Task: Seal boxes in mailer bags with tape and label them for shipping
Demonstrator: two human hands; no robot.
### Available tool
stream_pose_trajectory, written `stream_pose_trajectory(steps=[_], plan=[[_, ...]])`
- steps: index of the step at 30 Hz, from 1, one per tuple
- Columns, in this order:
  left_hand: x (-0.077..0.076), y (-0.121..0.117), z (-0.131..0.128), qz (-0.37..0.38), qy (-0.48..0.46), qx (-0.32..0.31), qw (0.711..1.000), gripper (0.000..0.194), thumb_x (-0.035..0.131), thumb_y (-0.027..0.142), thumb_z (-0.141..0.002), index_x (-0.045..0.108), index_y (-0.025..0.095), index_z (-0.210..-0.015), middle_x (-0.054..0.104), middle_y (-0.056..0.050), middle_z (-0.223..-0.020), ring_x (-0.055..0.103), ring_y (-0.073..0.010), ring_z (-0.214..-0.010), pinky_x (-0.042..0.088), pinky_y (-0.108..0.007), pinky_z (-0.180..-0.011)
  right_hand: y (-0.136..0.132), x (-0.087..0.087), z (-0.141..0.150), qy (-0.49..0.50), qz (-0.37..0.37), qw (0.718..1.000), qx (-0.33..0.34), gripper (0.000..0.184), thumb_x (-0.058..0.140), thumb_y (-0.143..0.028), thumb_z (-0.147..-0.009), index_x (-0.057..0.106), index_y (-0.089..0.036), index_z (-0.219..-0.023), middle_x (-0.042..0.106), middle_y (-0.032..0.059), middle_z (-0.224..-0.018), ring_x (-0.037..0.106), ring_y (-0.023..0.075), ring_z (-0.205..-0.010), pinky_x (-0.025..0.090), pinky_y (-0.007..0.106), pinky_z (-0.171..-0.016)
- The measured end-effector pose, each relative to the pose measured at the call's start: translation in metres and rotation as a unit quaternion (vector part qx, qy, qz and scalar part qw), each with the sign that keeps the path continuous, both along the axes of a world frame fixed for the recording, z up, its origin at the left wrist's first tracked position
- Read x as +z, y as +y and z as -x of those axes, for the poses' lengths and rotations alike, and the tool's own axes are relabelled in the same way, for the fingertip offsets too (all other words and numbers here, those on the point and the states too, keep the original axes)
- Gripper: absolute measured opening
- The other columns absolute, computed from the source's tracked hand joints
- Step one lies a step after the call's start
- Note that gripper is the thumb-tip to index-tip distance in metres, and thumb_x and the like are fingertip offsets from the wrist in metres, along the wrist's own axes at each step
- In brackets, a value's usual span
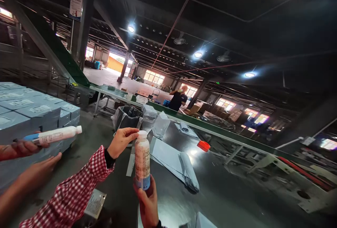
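Note:
My right hand (pixel 147 203) is closed round the bottom of an upright white bottle (pixel 142 161) with a printed label and a blue base. My left hand (pixel 121 141), in a red checked sleeve, pinches the bottle's white cap (pixel 142 134) with its fingertips. At the far left another person's hand (pixel 25 147) holds a similar white bottle (pixel 54 136) lying sideways. That person's other hand (pixel 43 164) is stretched out flat just below it.
Stacked grey-blue boxes (pixel 39 112) stand at the left. On the dark worktable (pixel 216 193) lie grey mailer bags (pixel 171 157), a clear plastic bag (pixel 161 124) and a small red object (pixel 203 145). A bin with a black liner (pixel 127 115) and a green conveyor (pixel 189 119) lie beyond. A person in a dark shirt (pixel 179 98) stands far back.

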State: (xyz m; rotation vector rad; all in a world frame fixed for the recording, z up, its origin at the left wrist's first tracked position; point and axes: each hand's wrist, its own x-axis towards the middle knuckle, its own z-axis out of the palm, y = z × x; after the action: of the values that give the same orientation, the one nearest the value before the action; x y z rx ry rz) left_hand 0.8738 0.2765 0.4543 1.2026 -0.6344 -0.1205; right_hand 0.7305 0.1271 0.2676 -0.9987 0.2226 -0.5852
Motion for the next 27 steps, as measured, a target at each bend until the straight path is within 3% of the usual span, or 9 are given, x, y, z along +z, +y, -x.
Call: stream_pose_trajectory(steps=[5,11,14,17,20,23,27], plan=[[0.001,-0.002,0.006,-0.018,-0.023,-0.006,1.0,0.04,0.074,0.043,-0.072,0.074,0.013,-0.098,0.075,-0.01,-0.1,0.067,-0.0265,-0.094,0.054,-0.037,-0.083,0.0,-0.006,0.004,0.012,-0.014,1.0,0.024,0.072,0.089,-0.029,-0.057,0.055,-0.029,-0.12,0.068,0.0037,-0.118,0.065,0.0275,-0.107,0.05,0.048,-0.097],[-0.015,0.002,-0.004,-0.042,-0.004,0.01,0.999,0.054,0.076,0.048,-0.069,0.07,0.009,-0.106,0.073,-0.014,-0.105,0.066,-0.0279,-0.095,0.052,-0.039,-0.085,0.013,0.012,0.014,0.051,0.06,0.993,-0.092,0.077,0.088,-0.032,-0.056,0.048,-0.03,-0.122,0.066,0.0021,-0.117,0.063,0.0216,-0.104,0.052,0.035,-0.087],[-0.029,0.007,-0.011,-0.05,0.021,0.023,0.998,0.055,0.077,0.048,-0.067,0.071,0.009,-0.105,0.072,-0.015,-0.107,0.065,-0.0278,-0.096,0.05,-0.04,-0.086,0.024,0.019,0.02,0.064,0.11,0.982,-0.137,0.074,0.085,-0.036,-0.058,0.047,-0.031,-0.121,0.062,0.0028,-0.119,0.062,0.0236,-0.104,0.052,0.035,-0.085],[-0.046,0.011,-0.013,-0.031,0.059,0.045,0.997,0.052,0.078,0.05,-0.066,0.072,0.009,-0.097,0.073,-0.014,-0.099,0.065,-0.0253,-0.09,0.049,-0.038,-0.085,0.035,0.008,0.025,0.074,0.127,0.978,-0.147,0.073,0.084,-0.038,-0.061,0.044,-0.028,-0.121,0.059,0.0063,-0.119,0.06,0.0262,-0.106,0.053,0.038,-0.085],[-0.057,0.018,-0.012,-0.014,0.092,0.053,0.994,0.049,0.08,0.05,-0.062,0.073,0.01,-0.09,0.074,-0.012,-0.091,0.065,-0.0222,-0.083,0.049,-0.036,-0.08,0.044,-0.015,0.031,0.084,0.132,0.981,-0.117,0.069,0.084,-0.036,-0.063,0.044,-0.029,-0.119,0.057,0.0058,-0.12,0.06,0.0256,-0.105,0.053,0.036,-0.085],[-0.059,0.026,-0.01,-0.009,0.115,0.037,0.993,0.044,0.083,0.045,-0.058,0.074,0.011,-0.085,0.073,-0.008,-0.084,0.063,-0.0189,-0.078,0.048,-0.033,-0.076,0.052,-0.033,0.034,0.081,0.069,0.994,-0.024,0.069,0.085,-0.033,-0.064,0.044,-0.032,-0.12,0.064,0.0011,-0.114,0.065,0.0228,-0.099,0.053,0.038,-0.089],[-0.059,0.04,-0.008,0.0,0.139,0.012,0.99,0.042,0.087,0.04,-0.054,0.075,0.012,-0.083,0.073,-0.006,-0.08,0.06,-0.0145,-0.074,0.045,-0.028,-0.073,0.063,-0.036,0.036,0.072,-0.109,0.991,0.015,0.065,0.086,-0.044,-0.058,0.057,-0.034,-0.115,0.068,0.0,-0.117,0.064,0.0234,-0.107,0.054,0.039,-0.092]])
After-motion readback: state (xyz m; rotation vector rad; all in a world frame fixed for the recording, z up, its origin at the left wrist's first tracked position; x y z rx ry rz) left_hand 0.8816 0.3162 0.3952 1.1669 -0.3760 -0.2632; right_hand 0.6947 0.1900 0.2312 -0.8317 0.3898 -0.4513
